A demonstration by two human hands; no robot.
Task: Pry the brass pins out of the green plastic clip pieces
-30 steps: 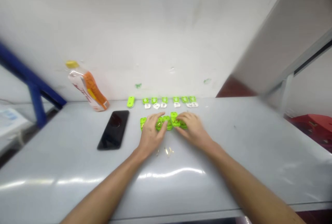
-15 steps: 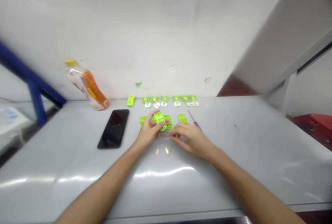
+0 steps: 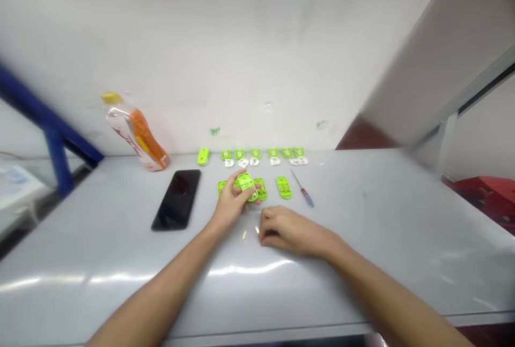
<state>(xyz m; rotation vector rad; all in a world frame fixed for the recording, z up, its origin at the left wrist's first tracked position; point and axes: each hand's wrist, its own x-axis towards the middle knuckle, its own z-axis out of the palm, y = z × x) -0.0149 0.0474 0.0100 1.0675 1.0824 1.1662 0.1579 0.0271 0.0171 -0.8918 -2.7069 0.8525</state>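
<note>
A bright green plastic half-shell [image 3: 247, 185], its hollow side toward me, is held in my left hand [image 3: 230, 202] between thumb and fingers. More green shells [image 3: 261, 190] lie on the table just behind that hand, partly covered by it. My right hand [image 3: 281, 229] rests low at the tabletop with its fingers curled together, beside small brass-coloured pieces [image 3: 244, 235]. Whatever its fingertips pinch, if anything, is hidden. Beyond it lie a single green shell [image 3: 284, 187] and a screwdriver [image 3: 303, 190] with a purple handle.
Along the wall runs a row of small green shells [image 3: 256, 153] with white pieces [image 3: 275, 161] before them, and a closed green case [image 3: 203, 156] at its left end. A black phone [image 3: 177, 199] lies left; a drink bottle [image 3: 137, 132] leans against the wall.
My right hand has moved down and toward me, away from the held shell to the small brass-coloured pieces, uncovering the single green shell and screwdriver handle. My left hand has barely moved.
</note>
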